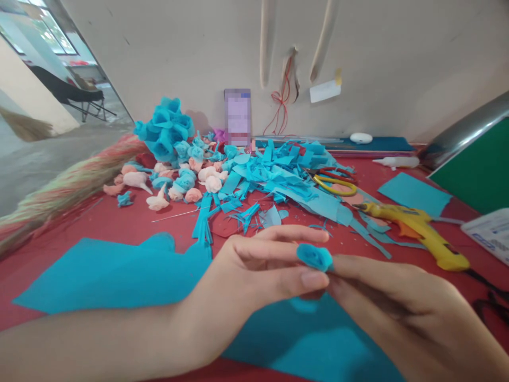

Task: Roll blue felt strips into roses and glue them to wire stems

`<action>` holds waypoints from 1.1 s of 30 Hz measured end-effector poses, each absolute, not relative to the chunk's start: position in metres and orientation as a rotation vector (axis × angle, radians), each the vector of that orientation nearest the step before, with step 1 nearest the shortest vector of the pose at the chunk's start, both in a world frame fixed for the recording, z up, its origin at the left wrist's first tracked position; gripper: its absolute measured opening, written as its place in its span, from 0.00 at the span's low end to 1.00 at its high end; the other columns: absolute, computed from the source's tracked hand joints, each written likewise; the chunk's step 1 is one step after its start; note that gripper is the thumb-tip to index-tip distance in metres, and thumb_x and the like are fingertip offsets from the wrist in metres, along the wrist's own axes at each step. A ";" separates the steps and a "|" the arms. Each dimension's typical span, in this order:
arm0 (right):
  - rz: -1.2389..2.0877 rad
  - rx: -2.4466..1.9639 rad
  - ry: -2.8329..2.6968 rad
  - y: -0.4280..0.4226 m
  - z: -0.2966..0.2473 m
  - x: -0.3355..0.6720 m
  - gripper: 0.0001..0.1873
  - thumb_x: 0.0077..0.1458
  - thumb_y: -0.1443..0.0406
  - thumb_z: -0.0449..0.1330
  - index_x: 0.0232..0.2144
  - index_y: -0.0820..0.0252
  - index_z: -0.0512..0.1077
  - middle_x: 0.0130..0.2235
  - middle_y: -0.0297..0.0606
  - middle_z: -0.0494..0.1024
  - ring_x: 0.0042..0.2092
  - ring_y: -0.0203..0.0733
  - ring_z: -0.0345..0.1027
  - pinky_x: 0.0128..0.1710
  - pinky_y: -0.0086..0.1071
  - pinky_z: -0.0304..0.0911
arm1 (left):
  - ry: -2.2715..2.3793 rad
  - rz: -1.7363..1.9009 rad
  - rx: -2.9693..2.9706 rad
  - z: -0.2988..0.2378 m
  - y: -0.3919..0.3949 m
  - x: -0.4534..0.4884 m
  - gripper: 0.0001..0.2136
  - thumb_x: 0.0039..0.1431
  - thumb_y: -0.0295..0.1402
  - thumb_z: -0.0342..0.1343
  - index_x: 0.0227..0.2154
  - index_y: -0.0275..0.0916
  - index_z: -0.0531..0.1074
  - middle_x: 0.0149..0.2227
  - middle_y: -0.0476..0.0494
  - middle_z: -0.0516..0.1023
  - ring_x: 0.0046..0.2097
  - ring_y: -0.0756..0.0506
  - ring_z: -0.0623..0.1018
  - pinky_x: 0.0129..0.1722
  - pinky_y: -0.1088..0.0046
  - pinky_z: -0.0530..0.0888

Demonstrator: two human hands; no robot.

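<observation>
Blue paper rose (315,257), small and rolled, sits pinched between our two hands, near the middle of the view, above the tabletop (131,223). Our left hand (254,276) closes thumb and fingers on its left side; our right hand (397,302) grips it from the right, though its fingertips and the rose's lower part are hidden, so we cannot make out a stem. Beneath the hands lies a large blue sheet (111,276), partly covered by our forearms and cut off at the near edge. Farther off we see a heap of blue paper scraps (278,175), with scissors (334,180) half buried in it. To the far left, finished blue and pink roses (175,154) cluster. At right a yellow glue gun (421,231) lies, its cord running out of sight.
</observation>
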State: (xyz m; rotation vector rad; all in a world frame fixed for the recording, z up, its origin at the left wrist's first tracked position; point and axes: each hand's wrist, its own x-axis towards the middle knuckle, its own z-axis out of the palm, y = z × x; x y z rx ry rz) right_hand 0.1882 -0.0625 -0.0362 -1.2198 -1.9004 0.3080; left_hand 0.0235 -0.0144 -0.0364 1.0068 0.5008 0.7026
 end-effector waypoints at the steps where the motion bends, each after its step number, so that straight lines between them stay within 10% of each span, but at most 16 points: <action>1: 0.338 -1.222 -1.905 -0.062 -0.036 0.188 0.12 0.52 0.73 0.53 0.30 0.48 0.71 0.30 0.17 0.76 0.25 0.26 0.71 0.26 0.08 0.64 | 0.504 0.698 0.998 -0.036 -0.015 0.024 0.07 0.50 0.24 0.60 0.25 0.45 0.79 0.43 0.55 0.73 0.41 0.54 0.73 0.35 0.88 0.72; 33: -0.151 -1.411 -1.876 -0.076 -0.050 0.177 0.10 0.58 0.61 0.52 0.31 0.51 0.73 0.22 0.32 0.73 0.26 0.41 0.72 0.19 0.26 0.68 | 0.573 0.781 0.945 -0.046 -0.018 0.029 0.07 0.46 0.23 0.62 0.23 0.43 0.79 0.35 0.52 0.73 0.38 0.54 0.72 0.36 0.85 0.72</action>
